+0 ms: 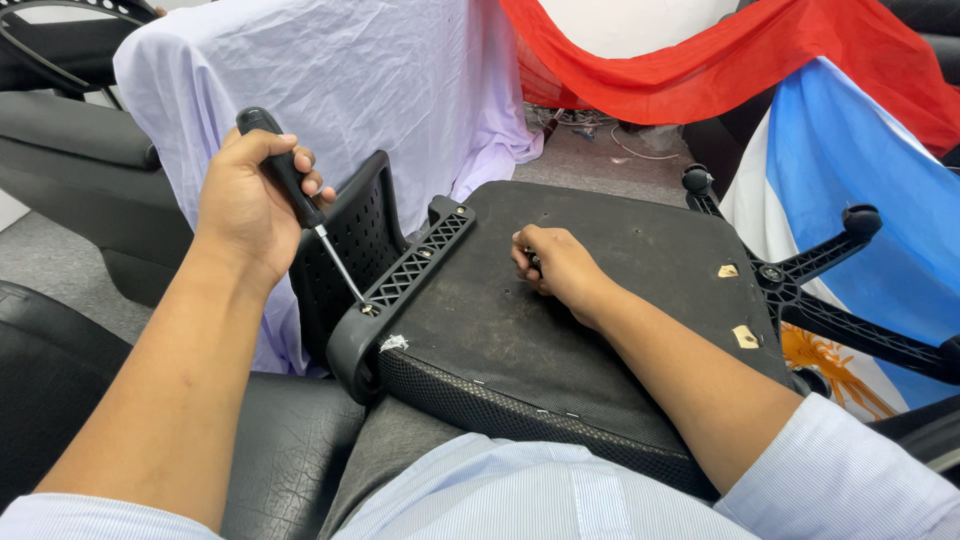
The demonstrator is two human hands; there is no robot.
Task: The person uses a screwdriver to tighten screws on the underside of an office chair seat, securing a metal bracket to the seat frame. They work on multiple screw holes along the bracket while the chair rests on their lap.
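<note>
My left hand grips a black-handled screwdriver, its thin shaft angled down to a screw at the near end of a black plastic bracket. That bracket runs along the left edge of an upturned office chair seat resting on my lap. A black mesh chair back hangs off the bracket's left side. My right hand lies curled on the seat's dark underside, fingers closed around something small and dark that I cannot make out.
A black five-star wheeled chair base lies at the right over a blue and white cloth. Pale lilac cloth drapes behind, red cloth above. Black leather cushions sit left.
</note>
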